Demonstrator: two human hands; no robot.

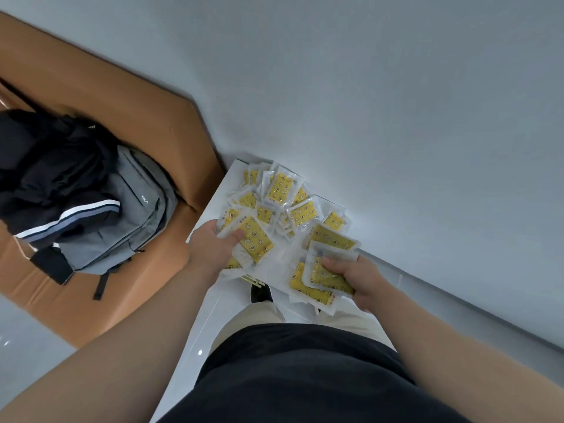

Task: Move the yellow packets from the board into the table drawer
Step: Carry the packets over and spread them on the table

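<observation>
Several yellow packets (pixel 282 190) in clear wrappers lie heaped on a white board (pixel 213 206) against the wall. My left hand (pixel 210 248) grips a bunch of yellow packets (pixel 254 242), thumb on top. My right hand (pixel 357 279) grips another bunch of yellow packets (pixel 317 285), held just in front of the heap. The drawer is not in view.
A brown seat (pixel 137 117) stands to the left, carrying a grey backpack (pixel 134 209) and a dark jacket (pixel 45 172). A pale wall (pixel 396 102) fills the right and top. My dark shirt and beige trousers fill the bottom; a shoe (pixel 259 293) shows on the glossy floor.
</observation>
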